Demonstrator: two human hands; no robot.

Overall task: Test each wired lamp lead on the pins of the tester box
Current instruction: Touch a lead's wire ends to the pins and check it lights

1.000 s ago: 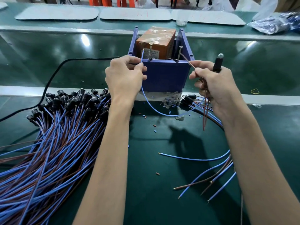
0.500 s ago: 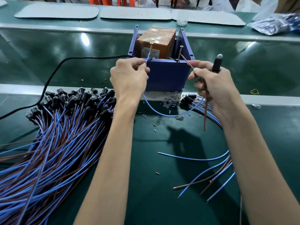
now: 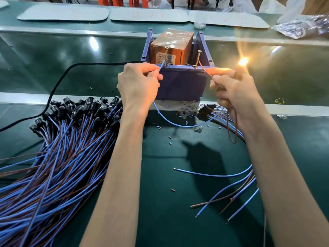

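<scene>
The left hand [image 3: 137, 84] pinches the stripped end of a blue wire [image 3: 185, 126] between thumb and forefinger and lays its tip against the foot of the left pin [image 3: 166, 56]. The right hand [image 3: 235, 93] is curled round the black lamp holder and pinches the brown wire [image 3: 205, 68], angling it up to the right pin [image 3: 198, 57]. The lamp [image 3: 243, 61] glows bright orange above the right fist, so both contacts seem to be made and this lead looks good. Holding each wire close to its bare end probably gives steady aim at the thin pins, while the blue slack droops in a loop between the hands.

The pins rise from the near rim of the tester box [image 3: 181, 82], a violet open tray with an orange block [image 3: 170, 45] inside, standing just beyond the hands. A black cable [image 3: 58, 81] runs off from it to the left. On the near left lies a large pile of leads [image 3: 62, 139], sockets pointing away; a few leads [image 3: 231, 184] lie apart on the right, likely a separate lot. All rests on a dark green bench [image 3: 160, 202], scattered with insulation scraps, and a pale rail [image 3: 26, 98] crosses it. Grey mats [image 3: 62, 13] and a plastic bag [image 3: 302, 27] lie on the far side.
</scene>
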